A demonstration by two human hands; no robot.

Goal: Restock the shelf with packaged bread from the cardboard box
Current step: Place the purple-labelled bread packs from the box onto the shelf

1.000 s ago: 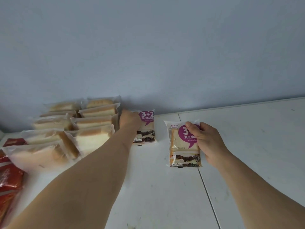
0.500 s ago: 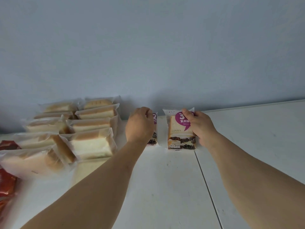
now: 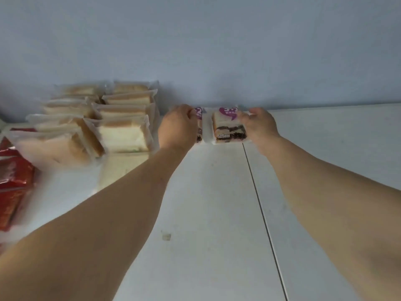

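Purple-labelled bread packs [image 3: 229,129] sit within each hand's grip.

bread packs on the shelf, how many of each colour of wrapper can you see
purple-label packs: 2, one at the left hand, one at the right hand
clear-wrapped pale loaves: about 9, overlapping and blurred
red packs: at least 2
total: about 13

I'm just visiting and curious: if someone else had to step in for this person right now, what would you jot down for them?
Left hand: closed on a purple-label bread pack at the back of the white shelf.
Right hand: gripping a second purple-label pack beside the first, near the wall.
Done: plain bread packs stacked at left, red packs at far left.
Left: release both packs and fetch more. The cardboard box is out of view.
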